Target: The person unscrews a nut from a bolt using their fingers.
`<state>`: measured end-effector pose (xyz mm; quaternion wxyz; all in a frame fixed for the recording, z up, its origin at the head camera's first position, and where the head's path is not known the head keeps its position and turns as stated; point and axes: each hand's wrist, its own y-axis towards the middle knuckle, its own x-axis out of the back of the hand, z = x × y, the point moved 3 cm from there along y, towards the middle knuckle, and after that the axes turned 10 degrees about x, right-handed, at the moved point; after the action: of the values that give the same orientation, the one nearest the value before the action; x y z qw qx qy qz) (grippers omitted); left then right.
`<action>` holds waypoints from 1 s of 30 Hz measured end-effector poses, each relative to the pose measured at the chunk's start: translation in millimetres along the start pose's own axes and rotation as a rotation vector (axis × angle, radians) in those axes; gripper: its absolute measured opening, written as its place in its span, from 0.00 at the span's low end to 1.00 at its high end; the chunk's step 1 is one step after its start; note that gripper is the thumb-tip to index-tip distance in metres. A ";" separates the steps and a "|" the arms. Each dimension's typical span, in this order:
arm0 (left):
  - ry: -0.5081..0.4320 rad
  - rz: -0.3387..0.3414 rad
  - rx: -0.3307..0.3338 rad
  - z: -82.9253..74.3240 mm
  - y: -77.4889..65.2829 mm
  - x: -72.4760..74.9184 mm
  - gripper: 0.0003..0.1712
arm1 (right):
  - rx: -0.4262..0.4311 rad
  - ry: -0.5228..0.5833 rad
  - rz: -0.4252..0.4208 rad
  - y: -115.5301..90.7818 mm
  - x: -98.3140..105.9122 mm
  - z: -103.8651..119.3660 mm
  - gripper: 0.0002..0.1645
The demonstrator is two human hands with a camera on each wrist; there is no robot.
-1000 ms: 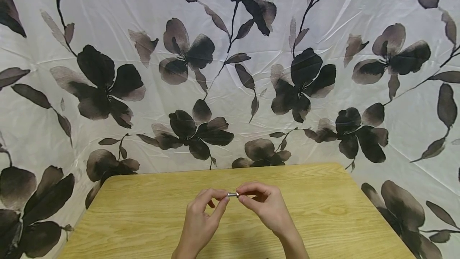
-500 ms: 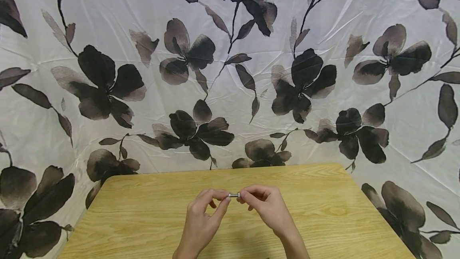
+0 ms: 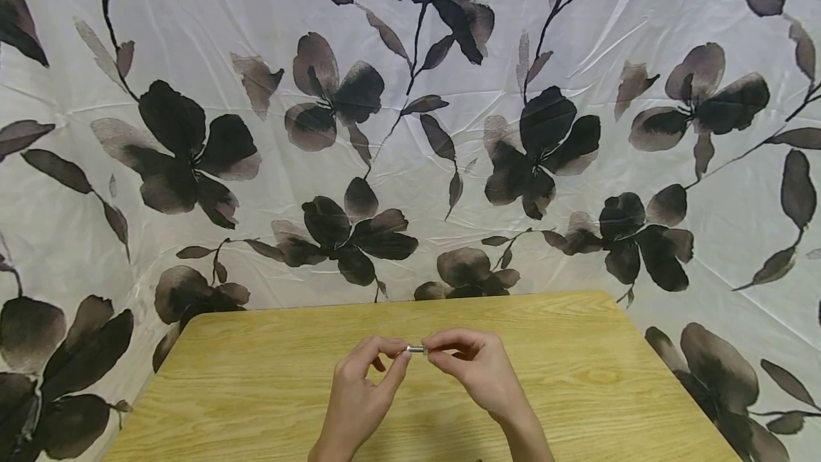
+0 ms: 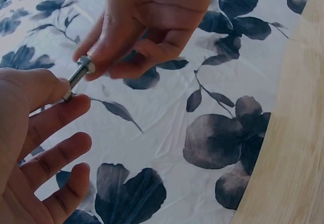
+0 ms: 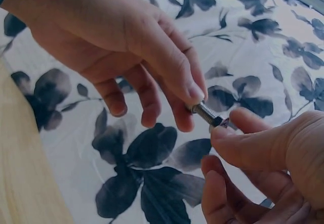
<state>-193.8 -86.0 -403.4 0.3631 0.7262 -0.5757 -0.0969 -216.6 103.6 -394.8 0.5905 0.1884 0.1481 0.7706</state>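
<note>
A small silver bolt (image 3: 415, 349) is held level above the table between both hands. My left hand (image 3: 362, 391) pinches one end of it between thumb and index finger, covering part of that end. The left hand's other fingers are spread, bent and off the bolt in the left wrist view. At the opposite end sits a hex nut (image 5: 217, 121), which my right hand (image 3: 484, 369) pinches with thumb and index fingertips. Bare thread (image 4: 78, 77) shows between the two grips. The right hand's remaining fingers are curled beneath, away from the bolt.
A light wood-grain table (image 3: 256, 376) with rounded far corners lies under the hands. Behind it and along both sides hangs a white cloth (image 3: 449, 184) with dark flowers. A tiny dark object (image 3: 478, 460) shows at the bottom edge of the head view.
My right thumb and index finger rolled forward over the nut half a second ago and are now back near their earlier pose. The left hand and the bolt stay nearly still.
</note>
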 end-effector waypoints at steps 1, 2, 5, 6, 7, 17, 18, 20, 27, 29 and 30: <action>0.001 0.000 0.015 0.3 0.1 -0.2 0.10 | 0.012 0.013 -0.004 0.0 0.4 0.2 0.09; 0.002 0.000 0.028 0.5 0.2 -0.3 0.09 | 0.023 0.027 -0.008 0.1 0.8 0.3 0.09; 0.008 -0.007 0.065 0.9 0.4 -0.5 0.09 | 0.034 0.040 -0.023 0.6 2.6 0.2 0.10; 0.008 -0.010 0.073 0.9 0.5 -0.5 0.09 | 0.028 0.035 -0.027 0.9 3.1 -0.2 0.11; 0.006 -0.011 0.078 0.8 0.5 -0.5 0.10 | 0.017 0.027 -0.026 1.2 3.5 -0.6 0.11; 0.003 0.009 0.061 -0.1 0.4 -1.9 0.11 | -0.062 -0.037 0.044 2.3 2.4 -3.7 0.15; 0.003 0.012 0.058 0.0 0.5 -2.0 0.12 | -0.061 -0.034 0.050 2.3 2.3 -3.8 0.15; 0.001 0.020 0.057 0.4 0.4 -2.0 0.13 | -0.057 -0.033 0.061 2.5 2.3 -3.9 0.16; 0.013 0.055 0.109 3.2 0.0 -1.3 0.14 | -0.046 -0.027 0.092 2.2 3.2 -4.4 0.14; 0.016 0.062 0.121 3.2 0.0 -1.0 0.14 | -0.044 -0.025 0.095 1.9 3.2 -4.0 0.13; 0.018 0.063 0.123 3.3 0.0 -1.0 0.14 | -0.043 -0.024 0.096 1.8 3.1 -3.8 0.13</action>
<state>-195.9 -86.5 -406.0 0.3258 0.7296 -0.5998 -0.0435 -220.6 106.1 -397.0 0.5583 0.1918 0.1154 0.7989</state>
